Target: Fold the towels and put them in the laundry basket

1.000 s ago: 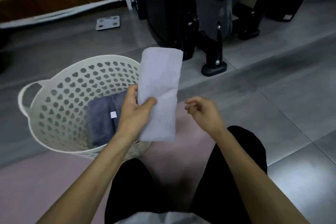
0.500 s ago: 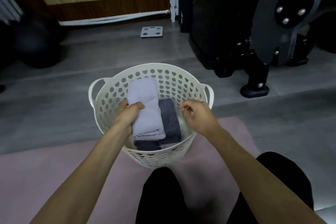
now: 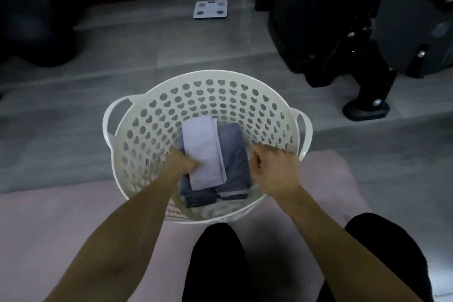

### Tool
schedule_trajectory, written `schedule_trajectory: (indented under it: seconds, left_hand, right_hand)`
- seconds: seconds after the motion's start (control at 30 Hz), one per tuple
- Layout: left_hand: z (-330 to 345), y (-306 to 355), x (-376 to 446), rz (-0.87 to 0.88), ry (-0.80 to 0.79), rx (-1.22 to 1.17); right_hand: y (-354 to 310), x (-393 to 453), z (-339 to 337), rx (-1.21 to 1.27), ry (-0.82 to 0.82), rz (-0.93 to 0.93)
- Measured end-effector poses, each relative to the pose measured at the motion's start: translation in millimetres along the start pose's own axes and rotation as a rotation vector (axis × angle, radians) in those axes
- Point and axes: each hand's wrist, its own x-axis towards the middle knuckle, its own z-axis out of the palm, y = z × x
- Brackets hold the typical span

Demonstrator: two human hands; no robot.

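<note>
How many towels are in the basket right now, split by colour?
Light lavender towel: 1, on top, gripped by the left hand
Dark grey towels: 2, one under the lavender one and one to its right
Total: 3 folded towels in the white basket

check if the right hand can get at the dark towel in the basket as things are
Probably yes. The right hand hovers inside the basket rim beside the dark towel, whose right half lies bare; the light towel and left hand cover only its left side.
</note>
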Motion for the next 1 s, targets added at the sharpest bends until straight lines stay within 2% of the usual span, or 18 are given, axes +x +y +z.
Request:
schedule_trajectory:
  seconds: [0.03, 0.1, 0.27, 0.47, 0.5, 0.63, 0.7, 0.77, 0.8, 0.9, 1.0]
  left_hand:
    - [4.2, 0.0, 3.8, 0.05, 0.033, 0.079]
    - [12.2, 8.8, 10.1, 0.054, 0.027, 0.053]
    - [28.7, 21.9, 29.8, -0.22, 0.016, -0.276]
    - [4.1, 15.3, 39.1, -0.214, -0.116, -0.597]
    - [0.8, 12.2, 38.1, -0.218, -0.103, -0.553]
    - [10.3, -5.5, 31.6, -0.14, 0.09, -0.04]
    - [16.4, -10.5, 30.1, 0.08, 0.115, 0.263]
    - [15.6, -7.9, 32.8, 0.364, 0.017, 0.653]
    - [14.2, -3.2, 35.0, 0.447, -0.071, 0.815]
    - [10.3, 16.0, 46.0, 0.403, -0.285, 1.103]
    - [18.5, 16.5, 59.0, 0.313, -0.236, 1.209]
  right_hand:
    - [1.9, 0.9, 2.0, -0.017, -0.004, 0.002]
    - [3.9, 1.6, 6.4, -0.028, -0.019, 0.014]
    - [6.9, 4.2, 16.4, -0.023, -0.022, 0.02]
    - [9.3, -2.7, 14.0, -0.021, -0.015, 0.022]
    - [7.4, -1.6, 14.4, -0.014, -0.011, 0.022]
    - [0.3, 7.1, 17.8, -0.018, -0.011, 0.012]
    - [0.5, 6.8, 18.7, -0.027, -0.023, 0.008]
    - [2.2, 3.5, 18.5, -0.021, -0.025, 0.009]
    - [3.2, 1.8, 18.1, -0.015, -0.02, 0.013]
    - [3.0, 2.0, 17.9, -0.017, -0.01, 0.028]
    - [-0.8, 4.0, 22.2, -0.026, 0.0, 0.004]
